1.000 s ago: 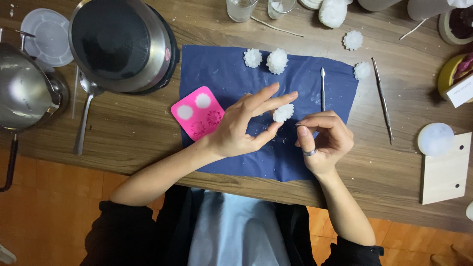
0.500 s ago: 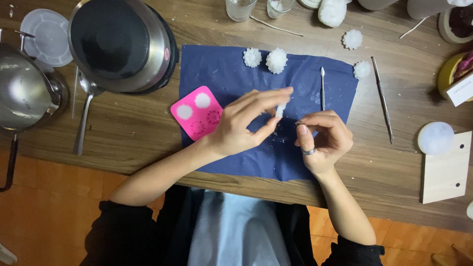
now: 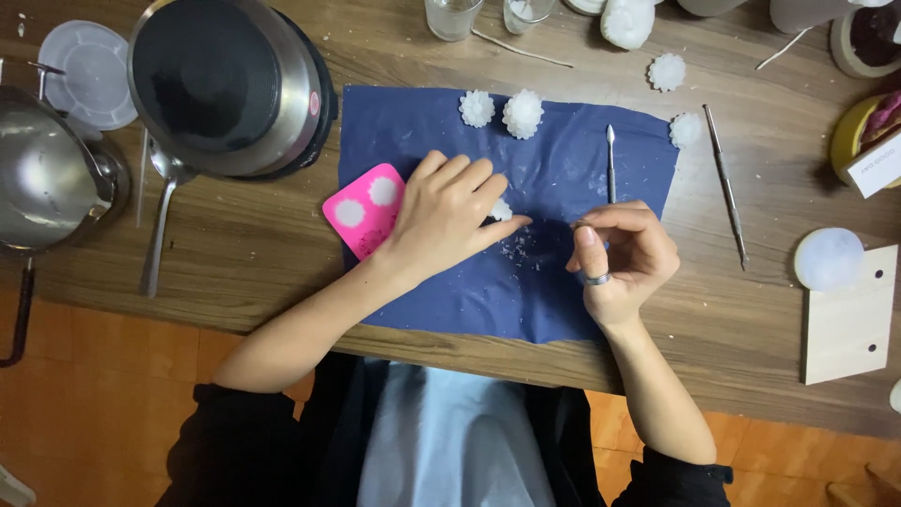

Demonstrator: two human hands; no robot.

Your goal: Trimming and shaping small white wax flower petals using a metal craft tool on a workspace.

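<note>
The left hand (image 3: 441, 216) lies palm down on the blue cloth (image 3: 563, 282), its grip closed lightly over a small white wax flower (image 3: 500, 209) that peeks out by the fingertips near the cloth's middle. The right hand (image 3: 624, 253), just right of it over the cloth, pinches a thin metal tool (image 3: 610, 160) whose point reaches toward the cloth's far edge. The flower looks light, brittle and crumbly, judging by the white flakes beside it; it is best held gently by its sides, not its petals. Two more white flowers sit on the cloth's far edge, one at its right corner, and one beyond on the desk (image 3: 235, 253). A pink mould (image 3: 361, 211) with two filled hollows lies on the cloth's left edge. A second metal tool (image 3: 725, 188) lies right of the cloth.
</note>
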